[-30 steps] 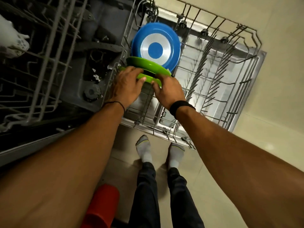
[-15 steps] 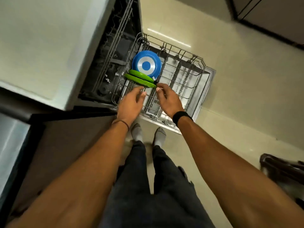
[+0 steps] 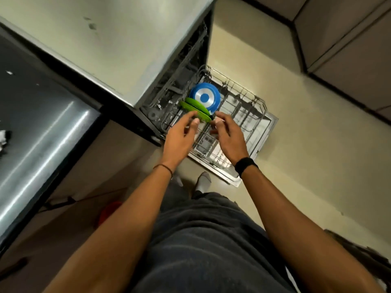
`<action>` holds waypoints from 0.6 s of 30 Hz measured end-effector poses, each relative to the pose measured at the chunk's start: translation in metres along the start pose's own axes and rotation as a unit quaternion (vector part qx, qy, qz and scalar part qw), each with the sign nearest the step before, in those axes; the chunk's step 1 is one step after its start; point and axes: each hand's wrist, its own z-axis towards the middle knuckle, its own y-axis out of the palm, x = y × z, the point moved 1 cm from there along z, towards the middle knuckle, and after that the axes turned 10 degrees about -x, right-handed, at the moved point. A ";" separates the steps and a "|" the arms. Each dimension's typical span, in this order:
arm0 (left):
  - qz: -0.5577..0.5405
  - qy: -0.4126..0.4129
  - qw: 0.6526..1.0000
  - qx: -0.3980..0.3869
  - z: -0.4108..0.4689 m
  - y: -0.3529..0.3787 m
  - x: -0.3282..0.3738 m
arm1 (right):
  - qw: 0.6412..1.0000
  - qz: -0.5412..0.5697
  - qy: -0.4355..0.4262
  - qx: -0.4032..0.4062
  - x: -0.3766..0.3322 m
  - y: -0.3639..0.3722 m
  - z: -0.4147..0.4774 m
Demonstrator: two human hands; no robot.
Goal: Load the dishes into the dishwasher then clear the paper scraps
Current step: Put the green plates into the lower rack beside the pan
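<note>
A plate point(image 3: 204, 97) stands in the rack's point(image 3: 263, 105) far left corner, two plates point(image 3: 197, 111) just nearer, the bench point(image 3: 105, 39) to the left.

On my feed a pale counter point(image 3: 101, 39) fills the upper left, and a dark glossy surface point(image 3: 42, 134) beside it catches streaks of light. Beige floor point(image 3: 317, 161) spreads to the right, bordered by brown cabinets point(image 3: 349, 49) in the upper right corner. I see a blurred red object point(image 3: 106, 214) low on the left and a dark shape point(image 3: 364, 254) at the lower right edge.
</note>
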 end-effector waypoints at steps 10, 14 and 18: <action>-0.242 0.019 0.941 0.236 -0.101 -0.118 -0.015 | 0.982 0.020 -0.093 -0.161 -0.096 0.118 -0.005; -0.263 0.031 0.912 0.315 -0.173 -0.179 -0.042 | 0.963 0.008 -0.130 -0.237 -0.127 0.209 -0.024; -0.277 0.034 0.877 0.392 -0.253 -0.240 -0.075 | 0.939 -0.001 -0.155 -0.308 -0.154 0.306 -0.055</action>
